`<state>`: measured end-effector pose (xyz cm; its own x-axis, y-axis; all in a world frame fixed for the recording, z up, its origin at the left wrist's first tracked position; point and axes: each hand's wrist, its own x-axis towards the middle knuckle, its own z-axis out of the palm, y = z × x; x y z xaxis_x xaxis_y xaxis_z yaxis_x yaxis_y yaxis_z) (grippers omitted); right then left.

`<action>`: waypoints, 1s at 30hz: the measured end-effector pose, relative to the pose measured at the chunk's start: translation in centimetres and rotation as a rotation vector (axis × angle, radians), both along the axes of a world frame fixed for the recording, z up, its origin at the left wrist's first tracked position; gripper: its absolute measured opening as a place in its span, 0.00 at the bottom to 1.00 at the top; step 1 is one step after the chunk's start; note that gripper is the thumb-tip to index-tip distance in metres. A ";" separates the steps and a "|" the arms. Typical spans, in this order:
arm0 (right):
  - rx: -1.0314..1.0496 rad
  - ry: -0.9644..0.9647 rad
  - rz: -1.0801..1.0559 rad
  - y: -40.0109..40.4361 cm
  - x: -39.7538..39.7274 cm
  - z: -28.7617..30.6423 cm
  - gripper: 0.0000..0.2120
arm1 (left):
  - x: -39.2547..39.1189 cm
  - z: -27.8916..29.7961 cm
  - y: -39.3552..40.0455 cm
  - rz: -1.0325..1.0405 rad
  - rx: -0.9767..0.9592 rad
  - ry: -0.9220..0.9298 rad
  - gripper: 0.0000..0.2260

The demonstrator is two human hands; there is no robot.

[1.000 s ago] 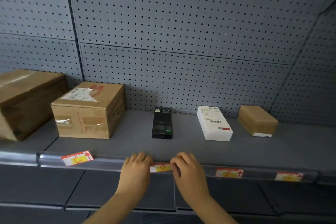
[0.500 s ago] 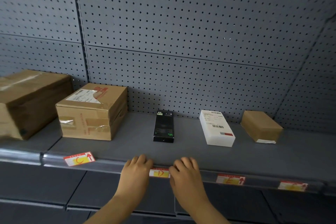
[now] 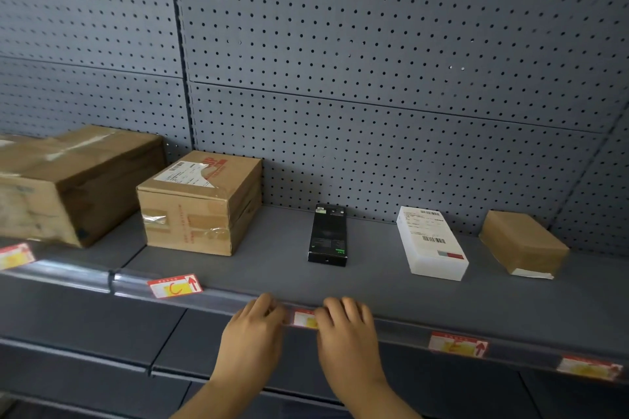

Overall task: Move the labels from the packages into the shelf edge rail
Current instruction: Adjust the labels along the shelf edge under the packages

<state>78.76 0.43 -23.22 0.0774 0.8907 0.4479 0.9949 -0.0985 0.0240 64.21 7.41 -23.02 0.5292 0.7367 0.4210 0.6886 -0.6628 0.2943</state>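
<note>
left hand (image 3: 250, 333) and right hand (image 3: 347, 333), fingers curled, pinch a small paper label (image 3: 304, 319) (red-edged, yellow centre) against the glossy plastic shelf edge rail (image 3: 401, 330), below a slim black box (image 3: 327, 235).

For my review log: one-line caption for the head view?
Both hands, left hand and right hand, press a red-and-yellow paper label into the grey shelf edge rail.

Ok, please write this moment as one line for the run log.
step: seating label in rail | left hand: on label's left end | right hand: on its right end | label: in shelf edge rail, below black box
</note>
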 end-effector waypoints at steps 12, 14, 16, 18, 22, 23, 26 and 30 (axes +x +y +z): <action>-0.044 0.298 0.239 9.2 -11.5 2.1 0.14 | -10.6 0.6 6.1 0.284 -0.042 -0.039 0.14; -0.020 0.354 0.211 10.8 -13.2 2.4 0.15 | -12.5 0.6 7.4 0.288 -0.057 -0.014 0.14; -0.019 0.369 0.155 11.9 -14.7 2.5 0.14 | -14.1 0.4 8.6 0.260 -0.057 0.005 0.13; -0.011 0.378 0.119 12.4 -15.8 2.5 0.12 | -15.4 0.3 9.7 0.212 -0.058 0.016 0.12; 0.044 0.368 0.054 12.4 -17.3 2.3 0.07 | -17.0 0.5 11.2 0.117 -0.025 0.041 0.13; 0.056 0.371 0.039 12.3 -17.6 2.2 0.06 | -17.2 0.6 11.5 0.092 -0.005 0.052 0.14; 0.061 0.387 0.017 11.9 -18.3 2.1 0.04 | -17.9 0.4 12.0 0.042 0.040 0.079 0.15; 0.056 0.333 0.020 11.8 -18.8 2.3 0.05 | -18.7 -0.1 13.0 -0.001 0.087 0.095 0.15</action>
<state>59.93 12.27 -20.90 0.2110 0.8684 0.4487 0.9487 -0.0713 -0.3080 45.53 20.43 -23.09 0.5704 0.6994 0.4307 0.7102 -0.6834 0.1691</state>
